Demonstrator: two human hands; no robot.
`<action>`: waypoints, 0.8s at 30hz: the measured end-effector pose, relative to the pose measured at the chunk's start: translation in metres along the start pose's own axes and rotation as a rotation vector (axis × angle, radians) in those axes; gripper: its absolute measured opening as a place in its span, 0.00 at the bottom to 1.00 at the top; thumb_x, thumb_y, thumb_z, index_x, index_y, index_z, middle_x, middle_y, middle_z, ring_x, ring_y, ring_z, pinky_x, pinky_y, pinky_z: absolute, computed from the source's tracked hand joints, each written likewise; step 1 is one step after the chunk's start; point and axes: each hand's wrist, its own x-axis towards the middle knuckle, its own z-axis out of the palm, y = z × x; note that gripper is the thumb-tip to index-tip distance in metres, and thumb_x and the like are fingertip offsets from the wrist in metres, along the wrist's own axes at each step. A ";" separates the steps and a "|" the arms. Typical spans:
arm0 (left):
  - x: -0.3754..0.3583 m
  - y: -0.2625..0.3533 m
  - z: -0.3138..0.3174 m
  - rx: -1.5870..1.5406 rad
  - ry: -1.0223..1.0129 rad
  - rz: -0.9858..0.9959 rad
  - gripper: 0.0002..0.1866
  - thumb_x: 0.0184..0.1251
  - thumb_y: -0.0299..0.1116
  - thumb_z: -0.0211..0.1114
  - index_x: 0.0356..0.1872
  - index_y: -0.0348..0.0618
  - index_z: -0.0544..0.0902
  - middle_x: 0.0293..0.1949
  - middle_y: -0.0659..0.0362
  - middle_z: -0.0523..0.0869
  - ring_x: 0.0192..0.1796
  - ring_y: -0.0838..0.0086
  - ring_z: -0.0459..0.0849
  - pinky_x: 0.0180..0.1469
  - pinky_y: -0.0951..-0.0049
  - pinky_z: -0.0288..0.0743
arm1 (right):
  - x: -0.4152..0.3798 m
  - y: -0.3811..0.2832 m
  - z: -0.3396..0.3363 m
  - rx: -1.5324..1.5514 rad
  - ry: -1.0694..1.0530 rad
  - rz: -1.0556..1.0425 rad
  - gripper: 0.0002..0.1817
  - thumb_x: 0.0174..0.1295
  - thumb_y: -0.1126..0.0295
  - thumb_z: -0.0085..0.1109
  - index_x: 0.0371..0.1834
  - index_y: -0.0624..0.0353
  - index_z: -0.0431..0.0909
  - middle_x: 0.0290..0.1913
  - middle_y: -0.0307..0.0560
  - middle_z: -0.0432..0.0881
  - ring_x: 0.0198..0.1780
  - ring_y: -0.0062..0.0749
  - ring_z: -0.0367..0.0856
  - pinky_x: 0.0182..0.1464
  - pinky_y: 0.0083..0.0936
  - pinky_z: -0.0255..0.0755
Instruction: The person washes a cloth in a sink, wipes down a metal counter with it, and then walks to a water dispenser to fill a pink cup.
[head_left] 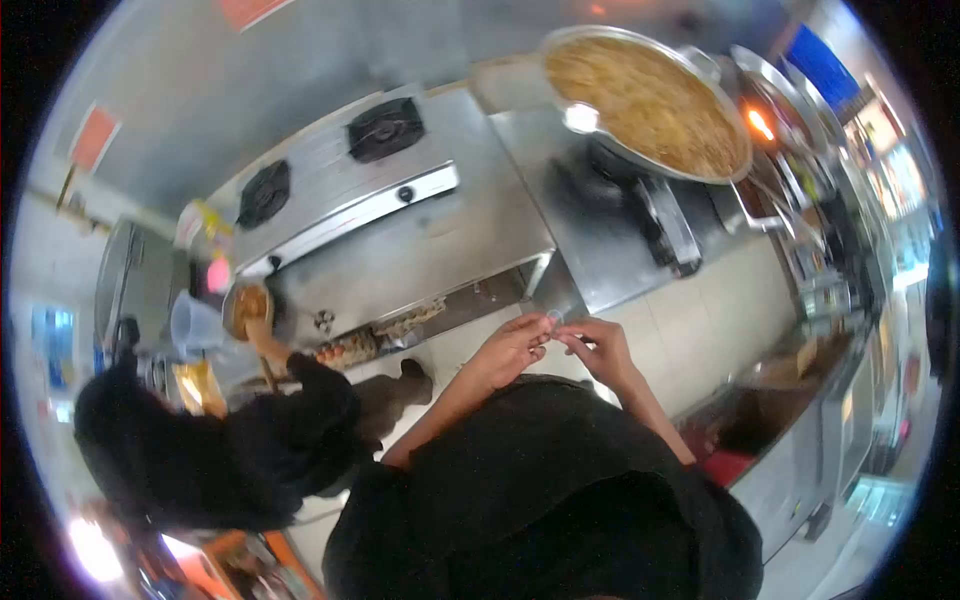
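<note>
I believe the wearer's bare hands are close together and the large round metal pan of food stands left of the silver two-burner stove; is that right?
Not quite: the head view shows the pan right of the stove; the left hand and right hand are close together.

I've got a steel desk (490, 215) upper L of ctr in frame, w/ a 2-burner stove (340, 208) on it, black grates (385, 128) on top. Low shelf (465, 306) under its front edge holds small round items (345, 352), reddish & pale, too blurry to ID. 2nd steel desk (600, 272), R of ctr; pale tiled floor (685, 325) below that, ctr-R.
</note>
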 end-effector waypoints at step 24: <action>-0.066 -0.019 -0.012 0.184 0.241 0.405 0.11 0.68 0.41 0.67 0.43 0.46 0.84 0.31 0.71 0.79 0.30 0.87 0.71 0.29 0.81 0.60 | 0.021 -0.003 0.057 -0.251 -0.174 -0.498 0.05 0.66 0.78 0.57 0.42 0.65 0.81 0.39 0.53 0.82 0.39 0.39 0.83 0.42 0.29 0.75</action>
